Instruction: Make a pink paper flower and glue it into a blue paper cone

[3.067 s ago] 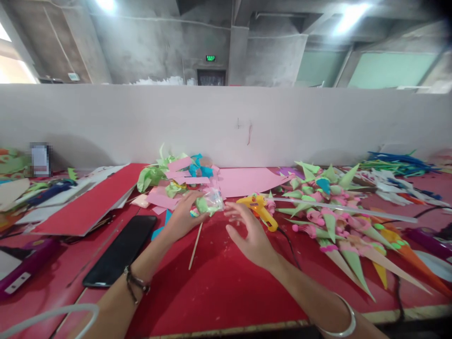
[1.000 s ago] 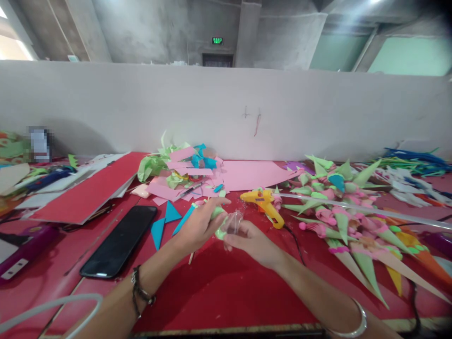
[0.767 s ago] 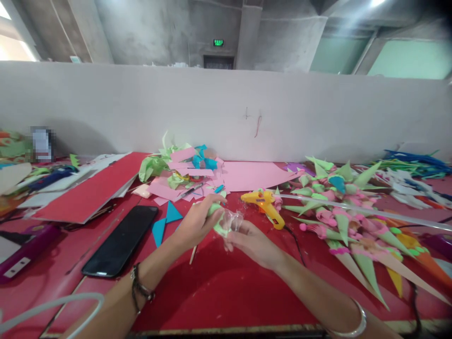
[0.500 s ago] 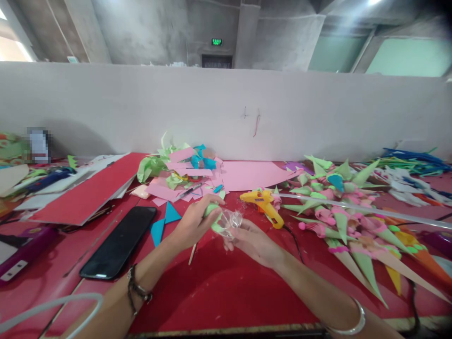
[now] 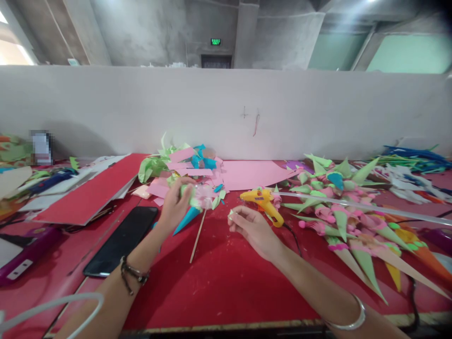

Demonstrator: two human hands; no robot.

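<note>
In the head view, my left hand [image 5: 174, 207] is closed around a light green lump in a clear plastic wrapper [image 5: 204, 194], whose loose end sticks out to the right. My right hand [image 5: 252, 230] pinches a small pale green piece [image 5: 231, 214] between thumb and fingertips, apart from the wrapper. Below the wrapper a thin wooden stick [image 5: 197, 238] slants across the red tabletop, beside a blue paper cone [image 5: 187, 220]. Just beyond my right hand lies a yellow glue gun [image 5: 263, 203].
Many green and pink paper cones [image 5: 341, 221] are heaped at right, with a clear rod [image 5: 370, 209] across them. A black phone [image 5: 122, 240] and a red board [image 5: 95, 188] lie at left. Paper scraps [image 5: 183, 155] and a pink sheet [image 5: 250, 176] are behind, before a white partition [image 5: 176, 108].
My hands were together at the wrapper and are now apart. The left moved left and away with the green lump; the right holds a small piece. The stick and blue cone show more.
</note>
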